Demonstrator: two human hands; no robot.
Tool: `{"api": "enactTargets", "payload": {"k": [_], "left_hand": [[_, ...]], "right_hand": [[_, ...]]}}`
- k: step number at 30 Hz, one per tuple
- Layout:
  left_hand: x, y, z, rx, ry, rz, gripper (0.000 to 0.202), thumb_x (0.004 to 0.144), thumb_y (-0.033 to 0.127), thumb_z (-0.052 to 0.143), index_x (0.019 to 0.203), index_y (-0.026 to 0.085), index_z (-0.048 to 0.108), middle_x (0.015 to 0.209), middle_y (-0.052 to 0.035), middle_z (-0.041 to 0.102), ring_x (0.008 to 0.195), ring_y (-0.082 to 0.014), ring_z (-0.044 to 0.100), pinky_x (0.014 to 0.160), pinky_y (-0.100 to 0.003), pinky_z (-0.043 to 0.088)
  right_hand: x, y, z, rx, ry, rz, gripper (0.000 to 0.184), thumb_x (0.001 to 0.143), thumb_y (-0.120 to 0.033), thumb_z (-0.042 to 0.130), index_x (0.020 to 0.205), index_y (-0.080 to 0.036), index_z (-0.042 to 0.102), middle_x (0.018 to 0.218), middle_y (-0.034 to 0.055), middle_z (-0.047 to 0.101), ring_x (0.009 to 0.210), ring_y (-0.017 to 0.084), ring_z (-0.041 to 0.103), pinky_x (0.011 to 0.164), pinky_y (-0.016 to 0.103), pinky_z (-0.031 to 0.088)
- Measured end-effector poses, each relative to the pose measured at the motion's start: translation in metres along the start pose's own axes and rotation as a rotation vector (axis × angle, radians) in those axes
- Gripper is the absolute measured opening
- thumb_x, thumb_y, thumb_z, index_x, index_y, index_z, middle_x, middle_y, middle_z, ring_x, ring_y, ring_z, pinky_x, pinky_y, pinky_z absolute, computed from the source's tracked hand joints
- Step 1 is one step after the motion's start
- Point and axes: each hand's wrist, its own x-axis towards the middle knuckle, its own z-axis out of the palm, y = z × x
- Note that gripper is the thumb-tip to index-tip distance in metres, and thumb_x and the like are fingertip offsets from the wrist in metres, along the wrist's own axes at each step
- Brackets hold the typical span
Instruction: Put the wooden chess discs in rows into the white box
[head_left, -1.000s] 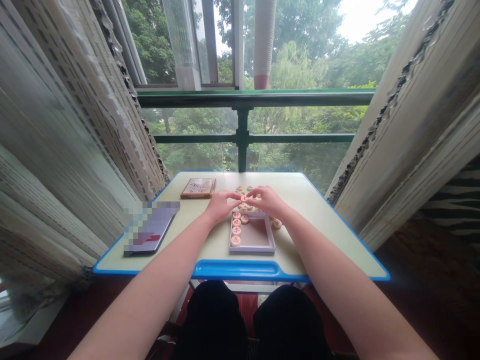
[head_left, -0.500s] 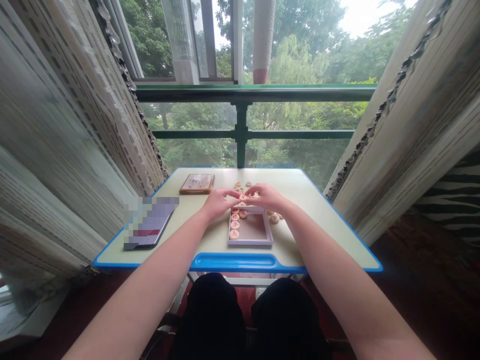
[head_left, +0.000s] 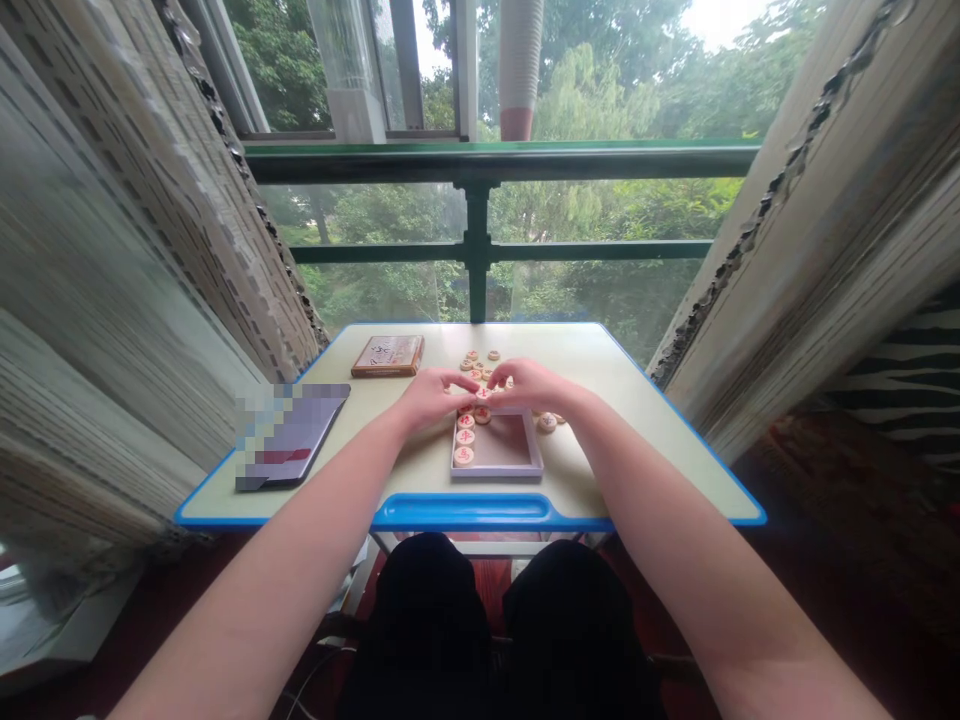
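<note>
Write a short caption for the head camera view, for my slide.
The left hand and right hand reach over round wooden chess pieces around a shallow box on a blue-edged desk.

A pixelated device lies on the desk (blue-rimmed), below a green railing.

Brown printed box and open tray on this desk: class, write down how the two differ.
The brown printed box has a solid patterned top; the open tray shows a mauve floor. The box has nothing on it; the tray holds round xiangqi pieces along one side. Both are shallow rectangles on the desk.
</note>
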Motion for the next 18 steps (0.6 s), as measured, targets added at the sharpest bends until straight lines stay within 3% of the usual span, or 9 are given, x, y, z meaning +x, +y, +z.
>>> {"api": "enactTargets", "payload": {"k": [10,18], "left_hand": [[-0.0014,0.0010,-0.0001,0.005,-0.027,-0.002,0.033,0.063,0.036,0.066,0.088,0.016,0.072,0.078,-0.0041,0.070,0.068,-0.0165,0.060,0.065,-0.026,0.047],[-0.0007,0.0041,-0.0021,0.035,-0.028,0.042,0.029,0.066,0.035,0.065,0.087,0.017,0.072,0.088,-0.0049,0.070,0.078,-0.0186,0.061,0.070,-0.028,0.047]], "right_hand": [[-0.0024,-0.0042,0.0006,-0.055,-0.015,0.006,0.028,0.063,-0.042,0.067,0.082,-0.020,0.067,0.076,0.0014,0.065,0.070,0.015,0.057,0.053,0.022,0.036],[-0.0030,-0.0060,0.0006,-0.044,0.023,-0.008,0.028,0.067,-0.038,0.066,0.088,-0.020,0.069,0.088,0.0030,0.067,0.078,0.016,0.059,0.060,0.021,0.039]]}}
